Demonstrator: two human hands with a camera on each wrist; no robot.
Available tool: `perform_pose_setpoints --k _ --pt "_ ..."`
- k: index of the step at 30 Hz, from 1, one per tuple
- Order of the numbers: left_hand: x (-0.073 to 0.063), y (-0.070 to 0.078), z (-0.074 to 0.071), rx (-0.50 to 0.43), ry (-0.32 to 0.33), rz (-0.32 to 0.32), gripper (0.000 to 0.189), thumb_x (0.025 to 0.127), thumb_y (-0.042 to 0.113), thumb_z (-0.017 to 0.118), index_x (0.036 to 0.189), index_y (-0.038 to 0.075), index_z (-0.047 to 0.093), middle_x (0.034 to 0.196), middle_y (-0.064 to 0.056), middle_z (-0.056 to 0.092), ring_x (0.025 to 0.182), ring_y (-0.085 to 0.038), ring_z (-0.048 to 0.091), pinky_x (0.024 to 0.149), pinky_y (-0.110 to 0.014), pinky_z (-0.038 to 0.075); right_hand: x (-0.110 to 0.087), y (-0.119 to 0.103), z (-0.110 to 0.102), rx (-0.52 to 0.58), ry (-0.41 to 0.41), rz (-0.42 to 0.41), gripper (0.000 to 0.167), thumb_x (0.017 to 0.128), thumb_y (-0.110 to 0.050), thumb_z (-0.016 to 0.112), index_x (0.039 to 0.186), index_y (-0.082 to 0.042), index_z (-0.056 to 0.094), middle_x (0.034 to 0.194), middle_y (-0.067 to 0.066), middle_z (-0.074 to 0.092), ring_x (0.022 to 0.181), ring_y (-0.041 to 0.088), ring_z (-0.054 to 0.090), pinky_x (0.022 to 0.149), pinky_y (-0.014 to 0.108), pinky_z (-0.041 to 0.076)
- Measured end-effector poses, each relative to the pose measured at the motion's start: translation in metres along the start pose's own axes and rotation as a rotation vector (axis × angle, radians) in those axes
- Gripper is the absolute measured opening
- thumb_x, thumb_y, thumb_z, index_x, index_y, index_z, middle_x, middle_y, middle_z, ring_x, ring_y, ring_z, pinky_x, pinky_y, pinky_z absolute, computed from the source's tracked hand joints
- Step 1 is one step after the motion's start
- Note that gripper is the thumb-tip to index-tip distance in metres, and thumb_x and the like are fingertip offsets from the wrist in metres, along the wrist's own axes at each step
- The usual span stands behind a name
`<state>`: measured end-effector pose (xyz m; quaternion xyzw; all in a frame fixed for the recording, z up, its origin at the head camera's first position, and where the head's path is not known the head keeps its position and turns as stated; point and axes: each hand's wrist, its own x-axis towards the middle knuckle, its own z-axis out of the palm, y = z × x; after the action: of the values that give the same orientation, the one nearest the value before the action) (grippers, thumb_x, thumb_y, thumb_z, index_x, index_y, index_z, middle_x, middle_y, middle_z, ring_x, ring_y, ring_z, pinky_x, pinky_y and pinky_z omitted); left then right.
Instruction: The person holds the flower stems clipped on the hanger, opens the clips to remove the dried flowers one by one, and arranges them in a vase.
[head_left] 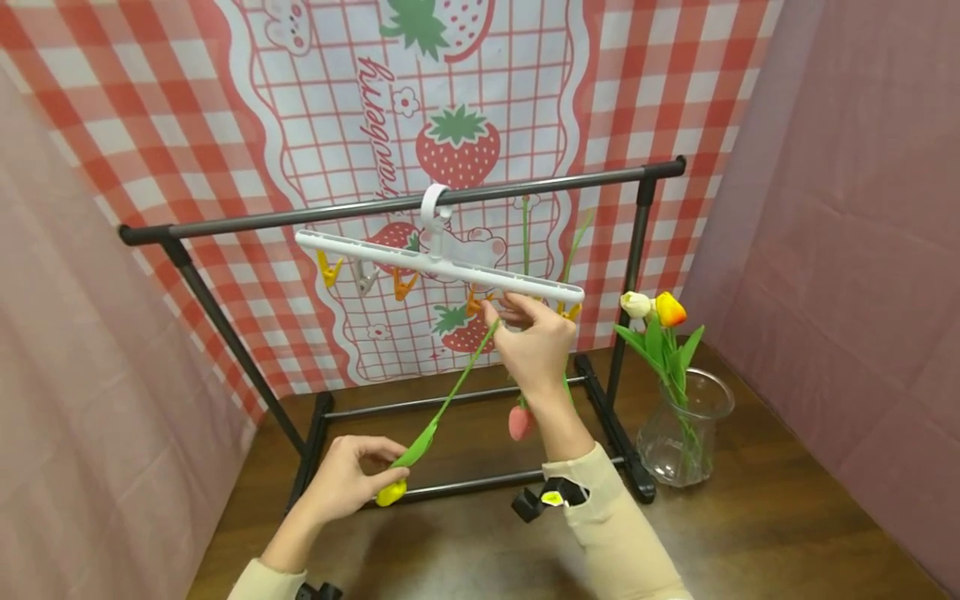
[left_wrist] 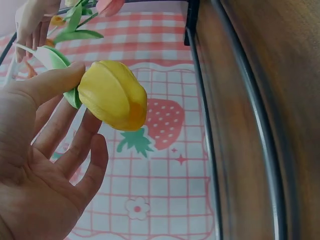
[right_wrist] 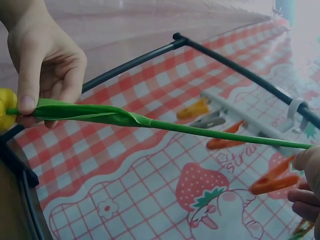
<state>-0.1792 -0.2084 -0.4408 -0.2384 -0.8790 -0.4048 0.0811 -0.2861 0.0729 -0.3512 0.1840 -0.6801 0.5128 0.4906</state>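
Note:
A yellow artificial tulip is held head down and slanted between both hands. My left hand pinches it with thumb and fingers at the leaf base, just by the bloom. At the other end, my right hand grips the tip of the green stem under the white clip hanger. An orange clip hangs right beside the right fingers. Further left along the hanger are a yellow clip, a grey clip and another orange clip.
The hanger hooks over a black rack standing on a wooden table. Behind my right hand a pink tulip hangs upside down. To the right, a glass vase holds a white tulip and an orange-yellow tulip.

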Motion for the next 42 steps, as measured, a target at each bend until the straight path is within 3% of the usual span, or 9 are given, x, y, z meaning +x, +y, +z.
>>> perform_pose_setpoints --k 6,13,17,21,26,32,35,42 --pt "0.002 0.005 -0.007 0.069 0.009 0.048 0.016 0.086 0.012 0.089 0.100 0.018 0.084 0.088 0.007 0.081 0.077 0.002 0.069 0.068 -0.029 0.062 0.007 -0.004 -0.026 0.047 -0.074 -0.061 0.013 0.092 -0.010 0.081 0.099 0.000 0.084 0.082 0.013 0.082 0.064 0.024 0.078 0.065 0.022 0.063" --pt "0.005 0.015 -0.020 0.140 -0.005 0.119 0.018 0.086 0.009 0.089 0.099 0.020 0.083 0.089 0.010 0.080 0.080 0.001 0.071 0.074 -0.032 0.062 0.030 -0.012 -0.077 0.019 -0.055 -0.189 0.012 0.088 -0.006 0.080 0.098 -0.001 0.085 0.078 0.013 0.081 0.060 0.023 0.075 0.069 0.006 0.053" --pt "0.005 0.024 -0.030 0.189 -0.045 0.123 0.019 0.087 0.010 0.088 0.101 0.021 0.083 0.088 0.013 0.079 0.082 0.000 0.071 0.076 -0.036 0.063 0.042 -0.023 -0.105 -0.042 -0.119 -0.314 0.021 0.086 -0.014 0.078 0.103 -0.006 0.086 0.082 0.010 0.082 0.064 0.023 0.074 0.067 0.009 0.049" --pt "0.006 0.035 -0.038 0.270 -0.082 0.135 0.018 0.087 0.011 0.088 0.101 0.021 0.083 0.088 0.013 0.078 0.081 0.000 0.070 0.073 -0.032 0.061 0.049 -0.034 -0.121 -0.071 -0.263 -0.423 0.026 0.085 -0.020 0.078 0.107 -0.009 0.085 0.088 0.007 0.082 0.076 0.022 0.074 0.072 0.021 0.053" --pt "0.013 0.049 -0.044 0.395 -0.083 0.155 0.019 0.085 0.014 0.090 0.100 0.025 0.084 0.086 0.016 0.075 0.077 0.004 0.065 0.068 -0.023 0.055 0.047 -0.046 -0.124 -0.025 -0.526 -0.493 0.028 0.085 -0.022 0.084 0.110 -0.009 0.084 0.100 0.006 0.081 0.096 0.025 0.069 0.086 0.031 0.055" --pt "0.023 0.066 -0.044 0.435 -0.094 0.169 0.020 0.085 0.015 0.090 0.099 0.027 0.084 0.082 0.017 0.070 0.074 0.003 0.059 0.063 -0.019 0.048 0.024 -0.055 -0.110 -0.083 -0.835 -0.547 0.037 0.081 -0.018 0.093 0.115 -0.011 0.082 0.111 0.000 0.078 0.101 0.017 0.063 0.083 0.033 0.057" --pt "0.027 0.072 -0.039 0.437 -0.089 0.181 0.021 0.085 0.014 0.091 0.099 0.028 0.084 0.082 0.017 0.069 0.073 0.004 0.056 0.063 -0.019 0.048 0.009 -0.054 -0.103 -0.115 -0.901 -0.584 0.032 0.082 -0.014 0.092 0.113 -0.010 0.083 0.108 -0.001 0.078 0.098 0.015 0.064 0.081 0.028 0.059" --pt "0.032 0.078 -0.034 0.425 -0.075 0.213 0.022 0.085 0.012 0.090 0.100 0.027 0.084 0.083 0.015 0.069 0.074 0.004 0.057 0.062 -0.018 0.048 -0.008 -0.049 -0.099 -0.161 -0.899 -0.659 0.014 0.086 -0.011 0.090 0.098 -0.009 0.083 0.092 -0.001 0.074 0.088 0.014 0.064 0.076 0.023 0.059"
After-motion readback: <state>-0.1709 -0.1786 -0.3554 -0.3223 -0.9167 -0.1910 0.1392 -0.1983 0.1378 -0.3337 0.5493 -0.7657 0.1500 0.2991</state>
